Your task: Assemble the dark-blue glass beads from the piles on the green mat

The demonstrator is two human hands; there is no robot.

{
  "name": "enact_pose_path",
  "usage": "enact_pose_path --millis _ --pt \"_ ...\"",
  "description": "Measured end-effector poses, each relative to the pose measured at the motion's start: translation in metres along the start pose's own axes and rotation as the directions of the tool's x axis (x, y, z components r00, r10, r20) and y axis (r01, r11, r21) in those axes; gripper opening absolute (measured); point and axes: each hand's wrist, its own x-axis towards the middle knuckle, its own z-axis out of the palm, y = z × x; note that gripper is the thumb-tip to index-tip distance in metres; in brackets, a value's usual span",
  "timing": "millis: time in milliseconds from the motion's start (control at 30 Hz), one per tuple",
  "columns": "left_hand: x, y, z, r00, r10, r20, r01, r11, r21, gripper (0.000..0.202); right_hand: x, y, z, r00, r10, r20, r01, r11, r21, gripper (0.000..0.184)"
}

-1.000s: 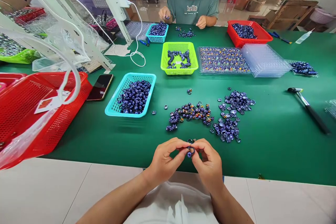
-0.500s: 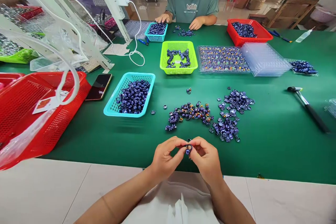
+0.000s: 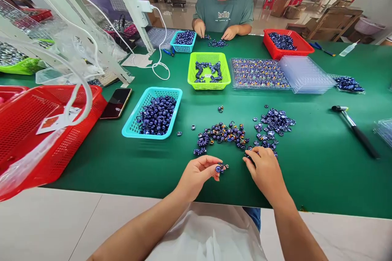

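Hard to make out: dark blue ring piece [image 3: 218, 169], with only the round bead end in clear sight and the band mostly hidden by fingers of the left hand [image 3: 196, 177]. Pinched between left thumb and fingers, bead right at the thumb tip, on the side toward the right hand [image 3: 266, 171]. Just beside the bead, a small multicolored piece [image 3: 226, 166]; can't tell touching from apart. Right hand: well apart from the left grip, palm down, fingers bent, at the near part of the dark disc pile [image 3: 277, 121], covering some of it. Too small at those fingertips to tell a pinched disc from none. Beyond both hands, loose heap of ring pieces [image 3: 223, 132]. Cut off by frame edges: red basket [image 3: 76, 142] at left, clear plastic [image 3: 384, 131] at right.
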Motion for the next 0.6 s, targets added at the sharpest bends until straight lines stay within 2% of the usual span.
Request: enact_pose_path --millis 67,167,233,300,367,433,500,600 --pt "0.000 0.000 -0.002 1.000 -0.012 0.019 0.014 0.997 -0.073 0.026 0.002 0.007 0.006 0.998 -0.059 0.029 0.062 0.992 -0.113 0.013" --pt "-0.002 0.001 -0.002 0.999 -0.024 0.030 0.028 0.990 -0.139 0.027 0.004 0.006 0.008 0.998 -0.055 0.034 0.060 0.986 -0.155 0.014" --pt "-0.003 0.002 -0.001 0.999 -0.027 0.037 0.033 0.986 -0.164 0.027 0.004 -0.001 0.005 1.000 -0.026 -0.002 0.026 0.998 -0.060 0.014" --pt "-0.004 0.004 0.000 0.999 -0.020 0.041 0.028 0.983 -0.182 0.026 0.002 -0.014 0.000 0.999 0.020 -0.040 -0.013 0.988 0.157 0.014" --pt "-0.005 0.006 0.001 0.999 -0.009 0.037 0.016 0.982 -0.186 0.025 -0.002 -0.031 -0.004 0.996 0.085 -0.029 -0.066 0.905 0.420 0.014" --pt "-0.007 0.007 0.002 1.000 -0.001 0.031 0.007 0.983 -0.183 0.025 -0.008 -0.050 -0.005 0.988 0.156 0.020 -0.135 0.776 0.616 0.014" --pt "-0.008 0.006 0.004 0.999 -0.004 0.036 0.011 0.983 -0.185 0.025 -0.014 -0.068 -0.002 0.971 0.233 0.050 -0.194 0.652 0.733 0.018" --pt "-0.009 0.005 0.005 0.999 -0.016 0.043 0.024 0.979 -0.204 0.025 -0.021 -0.085 0.006 0.948 0.313 0.060 -0.230 0.540 0.809 0.027"
